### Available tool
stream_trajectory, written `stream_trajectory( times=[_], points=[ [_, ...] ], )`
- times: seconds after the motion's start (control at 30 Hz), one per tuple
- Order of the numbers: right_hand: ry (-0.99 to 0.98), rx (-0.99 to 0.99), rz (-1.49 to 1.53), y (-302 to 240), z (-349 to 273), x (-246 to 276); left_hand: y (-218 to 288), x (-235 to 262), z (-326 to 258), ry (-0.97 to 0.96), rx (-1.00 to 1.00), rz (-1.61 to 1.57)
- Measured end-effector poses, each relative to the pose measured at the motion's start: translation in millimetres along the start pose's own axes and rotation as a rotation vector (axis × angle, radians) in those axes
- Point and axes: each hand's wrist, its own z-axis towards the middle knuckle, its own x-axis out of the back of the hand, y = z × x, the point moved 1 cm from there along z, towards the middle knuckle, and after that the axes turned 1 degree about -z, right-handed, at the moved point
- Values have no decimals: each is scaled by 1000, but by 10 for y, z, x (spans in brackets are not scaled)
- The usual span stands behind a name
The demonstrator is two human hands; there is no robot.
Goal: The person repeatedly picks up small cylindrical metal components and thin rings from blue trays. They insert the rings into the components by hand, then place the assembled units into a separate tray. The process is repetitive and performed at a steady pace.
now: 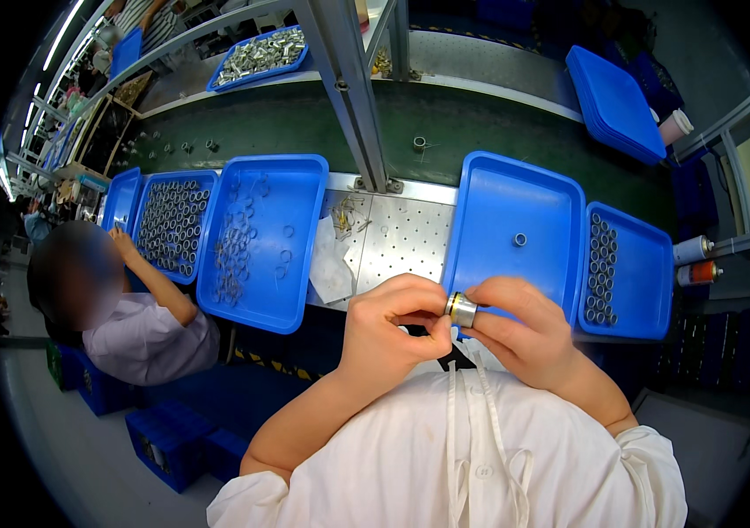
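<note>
Evidently, the largest item is a green conveyor belt (287,128), running left to right beyond the work table; a grey metal post (340,88) rises at the table's far edge; a co-worker (150,339) sits at the left, one arm stretched over the trays.

Two large blue trays flank the work spot; the left tray (294,189) contains thin loose rings, scattered and partly heaped; the right tray (516,198) contains a single ring (519,239). Just beside it, farther right, a smaller blue tray (648,273) bears grey rings (602,264) grouped along its left side; a stack of blue trays (613,101) stands at the far right.

Between the two large trays lies a perforated metal plate (415,229); a white sheet (329,268) covers part of its left side, with brass-coloured pieces (353,216) near its far end.

Both hands are at the near edge, before the right tray; the left hand (393,330) pinches the left end of a short metal cylinder (462,311) between its fingertips; the right hand (525,326) grasps the right end; the cylinder is held sideways, a yellow band visible toward its left end; whether the left fingertips also pinch a smaller part cannot be told.

Two spray cans (696,250) lie at the right; one small ring-shaped part (419,143) rests on the belt.
</note>
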Motion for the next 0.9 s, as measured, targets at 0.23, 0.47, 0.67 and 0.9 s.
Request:
stream_trajectory(
  times=[0.23,0.47,0.67,0.9],
  points=[
    [-177,1,151,202,138,-179,-290,163,-65,71,155,-119],
    [-213,-558,187,1773,303,-987,-675,533,-478,245,316,-199],
    [-91,-608,-270,3145,538,-1726,-962,828,-964,367,506,-256],
    [-147,-858,-414,3464,757,-2118,-1150,1089,-1222,556,556,-286]
  ],
)
